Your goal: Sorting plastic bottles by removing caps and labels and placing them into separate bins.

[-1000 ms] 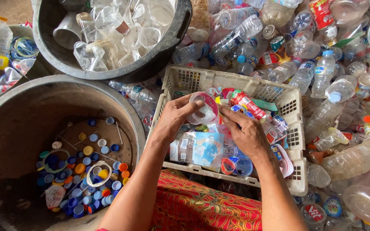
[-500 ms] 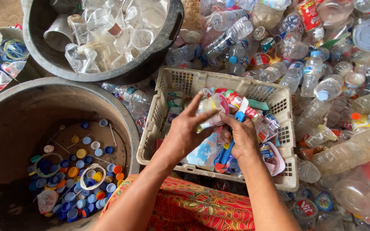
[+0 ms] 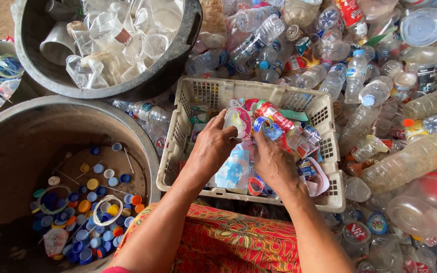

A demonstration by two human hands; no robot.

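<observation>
Both my hands work over a cream plastic basket full of torn labels and wrappers. My left hand grips a clear plastic cup with a pink-edged film lid. My right hand pinches a blue-and-white strip of label or film right beside the cup, above the pile of labels. The fingertips of both hands almost touch at the cup.
A large dark tub at the left holds several coloured bottle caps. Another tub behind it is filled with clear cups. A heap of plastic bottles surrounds the basket at the right and back. Red patterned cloth covers my lap.
My hands have kept turning the cup over the basket; the right hand now pulls a blue-and-white strip off beside it.
</observation>
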